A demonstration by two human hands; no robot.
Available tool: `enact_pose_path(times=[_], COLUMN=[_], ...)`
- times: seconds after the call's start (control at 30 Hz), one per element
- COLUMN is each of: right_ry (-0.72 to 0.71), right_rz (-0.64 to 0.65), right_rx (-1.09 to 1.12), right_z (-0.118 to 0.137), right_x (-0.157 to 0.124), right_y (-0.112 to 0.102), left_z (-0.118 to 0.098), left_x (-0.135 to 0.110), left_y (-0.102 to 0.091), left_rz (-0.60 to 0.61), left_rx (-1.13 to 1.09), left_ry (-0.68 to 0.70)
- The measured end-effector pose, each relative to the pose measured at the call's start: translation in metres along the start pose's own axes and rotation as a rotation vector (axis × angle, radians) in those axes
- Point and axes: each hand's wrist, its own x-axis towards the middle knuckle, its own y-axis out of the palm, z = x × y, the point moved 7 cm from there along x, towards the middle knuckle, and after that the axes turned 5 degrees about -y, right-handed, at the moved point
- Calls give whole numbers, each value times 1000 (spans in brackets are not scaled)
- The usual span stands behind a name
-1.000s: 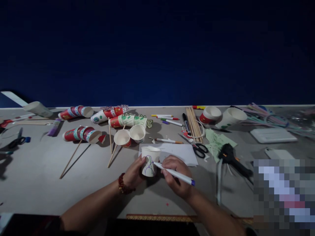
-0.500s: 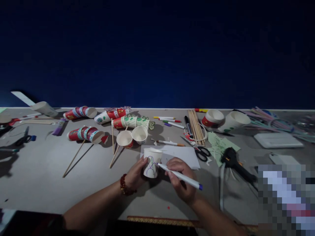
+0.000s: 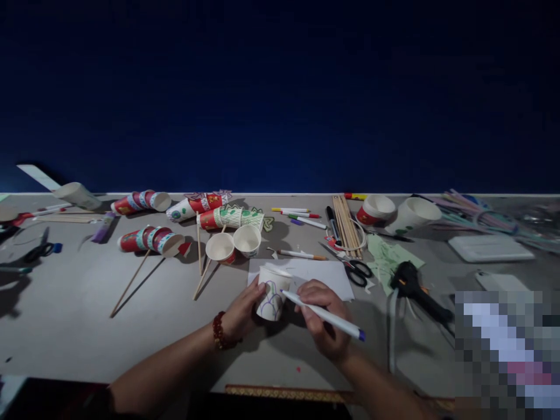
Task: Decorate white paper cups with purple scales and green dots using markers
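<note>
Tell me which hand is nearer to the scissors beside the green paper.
Right. The right hand, holding a white marker, is left of the scissors and nearer the person; the left hand, gripping a cup, is farther left.

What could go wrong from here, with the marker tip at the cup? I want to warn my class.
The left hand grips the paper cup beside its purple outlines, so fingers might smear any wet ink.

The right hand holds the marker against a curved wall; if the cup turns, the line could wander.

Scissors lie beyond the right hand, near the wooden sticks; a careless reach could nick someone.
</note>
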Motion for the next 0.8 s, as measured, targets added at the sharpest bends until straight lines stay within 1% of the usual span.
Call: enact_pose_path(times=[0.2,0.4,0.6,0.8], right_ry=[-3,-12,-1,-6], right_rz=[-21,-36,-59,-53], right_rx=[30,74,93,106], right_z=[0,2,1,2], right_x=[-1,2,0,1], right_y=[-2,-1,-3,-2], left_z=[0,-2,-3,-4], left_x=[-2,-3,-4,-5], left_y=[1,6,5,5], left_rz=[18,58,40,42], left_rx=[55,122,185,242], left_ry=[1,5,22,36])
